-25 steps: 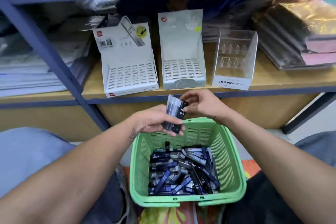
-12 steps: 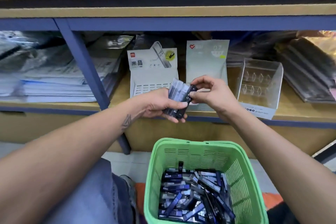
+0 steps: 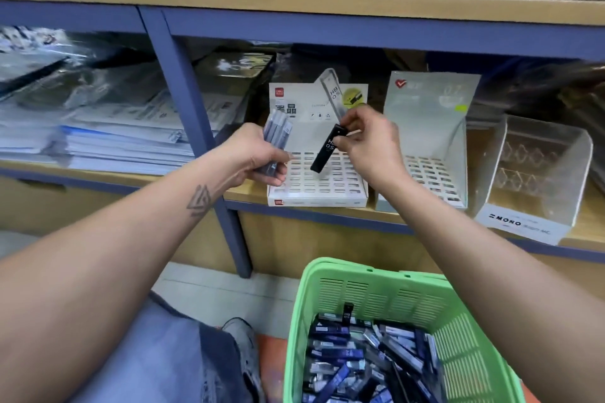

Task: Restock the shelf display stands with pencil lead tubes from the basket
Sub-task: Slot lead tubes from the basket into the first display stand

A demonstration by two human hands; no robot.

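**Black tube held over the white stand**

The right hand (image 3: pixel 370 147) pinches a black tube (image 3: pixel 327 152) by its top end, thumb and fingers curled round it. The tube hangs tilted, lower end toward the left, printed "HB 0.5", just above the slotted tray of the white stand (image 3: pixel 317 186). Whether its lower tip touches the tray cannot be told.

The left hand (image 3: pixel 252 157) grips a bunch of tubes (image 3: pixel 276 137), fingers curled round their lower halves; their tops fan upward in front of the stand's back card. The two hands are near each other but apart.

The white stand sits on the shelf (image 3: pixel 248 195), at its front edge. Just to its right is a grey stand (image 3: pixel 425 173) with a similar slotted tray, and further right a clear stand (image 3: pixel 537 173) with "MONO" on its front. The slots that show in all three hold nothing. Left of the blue upright (image 3: pixel 193 127) lie stacks of paper (image 3: pixel 108 134) in plastic wrap.

Below the shelf, at the lower right, the green basket (image 3: pixel 376 291) holds a loose heap of tubes (image 3: pixel 360 363), dark blue, black and clear, lying crosswise; one black tube stands upright near the back wall.
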